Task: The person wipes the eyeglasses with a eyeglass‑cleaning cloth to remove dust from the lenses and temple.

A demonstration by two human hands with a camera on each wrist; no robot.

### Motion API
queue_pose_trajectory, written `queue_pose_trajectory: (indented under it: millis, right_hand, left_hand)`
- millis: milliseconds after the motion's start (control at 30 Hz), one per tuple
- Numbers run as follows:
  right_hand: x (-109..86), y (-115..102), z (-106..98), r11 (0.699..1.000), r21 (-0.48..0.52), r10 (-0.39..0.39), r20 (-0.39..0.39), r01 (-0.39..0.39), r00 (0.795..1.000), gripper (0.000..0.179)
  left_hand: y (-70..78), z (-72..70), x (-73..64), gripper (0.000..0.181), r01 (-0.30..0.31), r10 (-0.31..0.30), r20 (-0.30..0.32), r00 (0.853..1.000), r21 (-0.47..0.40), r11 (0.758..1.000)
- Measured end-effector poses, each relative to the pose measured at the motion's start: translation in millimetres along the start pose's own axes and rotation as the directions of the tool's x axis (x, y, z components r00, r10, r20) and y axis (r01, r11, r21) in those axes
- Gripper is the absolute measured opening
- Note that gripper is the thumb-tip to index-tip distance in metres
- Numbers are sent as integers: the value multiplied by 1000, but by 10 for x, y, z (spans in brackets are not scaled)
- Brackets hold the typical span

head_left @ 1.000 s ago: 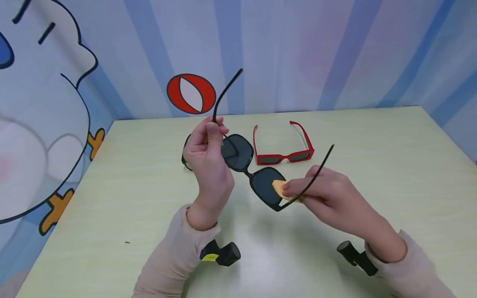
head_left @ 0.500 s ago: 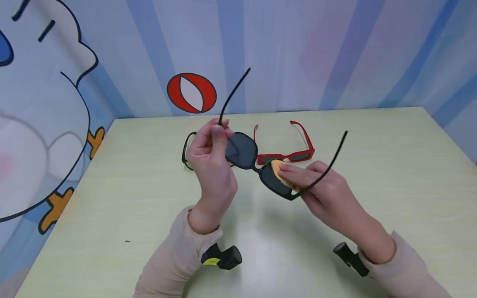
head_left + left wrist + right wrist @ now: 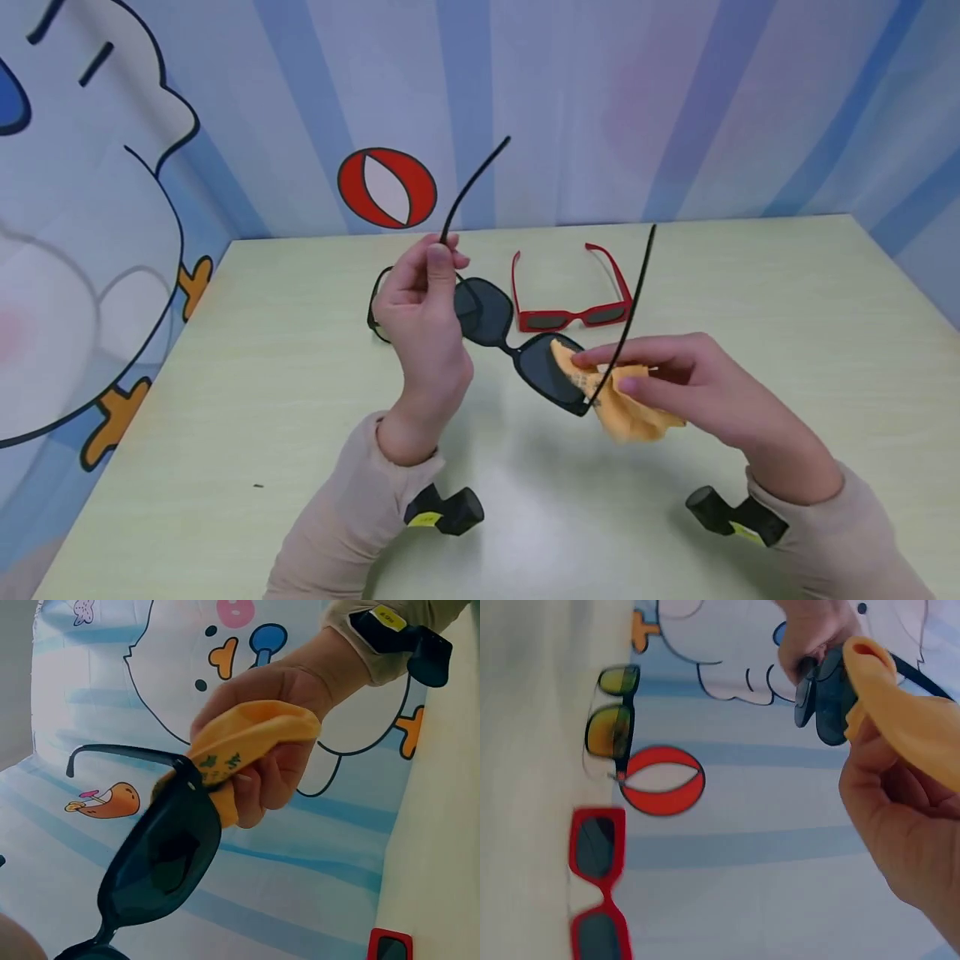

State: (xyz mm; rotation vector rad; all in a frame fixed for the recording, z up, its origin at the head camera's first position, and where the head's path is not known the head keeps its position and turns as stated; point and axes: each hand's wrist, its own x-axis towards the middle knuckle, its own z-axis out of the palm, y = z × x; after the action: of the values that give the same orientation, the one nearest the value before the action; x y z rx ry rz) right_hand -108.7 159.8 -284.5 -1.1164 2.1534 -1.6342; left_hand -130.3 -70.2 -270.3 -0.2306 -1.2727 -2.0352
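Black sunglasses with dark lenses are held up above the table, tilted, both temples unfolded. My left hand pinches them by the temple near the left hinge, thumb toward me. At the other lens, my right hand grips a yellow-orange cloth, part of it folded over the lens edge. In the left wrist view the cloth with dark green print wraps the frame's corner by the hinge. The right wrist view shows the cloth bunched over the right fingers, hiding part of the lens.
Red-framed sunglasses lie on the table behind the held pair. Farther left, black-framed glasses with yellowish lenses are mostly hidden behind my left hand in the head view. A printed backdrop rises at the table's far edge.
The right hand and cloth first moved up the lens, then back down and right, with more cloth now showing. The sunglasses tilted up and back; the left hand shifted slightly right.
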Motion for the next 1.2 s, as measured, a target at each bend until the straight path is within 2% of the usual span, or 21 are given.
queue_pose_trajectory:
  millis: [67,133,200,300,333,400,433,533,567,633,700,800,900,967,1067,1200]
  right_hand:
    - [3,41,-31,987,160,12,55,-20,998,32]
    - [6,92,-52,945,326,-31,104,-5,994,35]
    - [11,145,-60,873,487,-102,142,20,985,38]
    - [13,187,-46,725,689,-142,171,-15,975,44]
    - [16,192,-32,694,720,-154,171,-17,973,46]
    - [20,178,0,661,750,-136,167,-37,977,51]
    - [25,176,16,658,752,-145,164,-29,976,55]
    - [45,173,54,688,724,-223,160,39,962,56]
    - [55,176,60,700,711,-261,166,68,951,53]
    - [74,194,68,704,695,-368,183,145,911,50]
    - [83,197,77,707,681,-429,199,190,881,50]
    - [85,189,101,751,594,-476,183,289,860,50]
    - [70,182,136,803,452,-482,112,388,869,43]
    - [65,186,166,819,383,-482,54,427,875,36]
    - [60,201,215,822,404,-433,-12,401,901,29]
    - [64,222,251,796,484,-394,-44,365,918,26]
  left_hand:
    - [-21,17,-17,18,5,-5,17,1000,24,1000]
    - [-45,31,-35,19,20,-21,27,999,34,999]
    - [-69,43,-47,20,39,-40,33,999,31,999]
    - [-96,59,-58,20,61,-62,42,997,29,998]
    - [-103,65,-60,20,66,-67,44,997,27,997]
    - [-115,77,-62,20,74,-75,44,996,24,997]
    - [-118,84,-61,21,75,-76,43,996,23,997]
    - [-122,98,-59,20,75,-76,38,996,27,997]
    - [-119,102,-58,20,72,-73,35,997,30,997]
    - [-116,108,-57,20,68,-69,30,997,33,997]
    - [-117,113,-57,20,64,-65,22,998,35,997]
    - [-127,120,-58,19,46,-47,15,999,44,998]
    - [-139,131,-64,19,11,-12,18,1000,62,998]
    - [-139,139,-74,19,-11,9,23,1000,74,997]
    - [-132,148,-93,19,-33,30,33,999,95,995]
    - [-124,146,-113,18,-37,32,46,998,110,993]
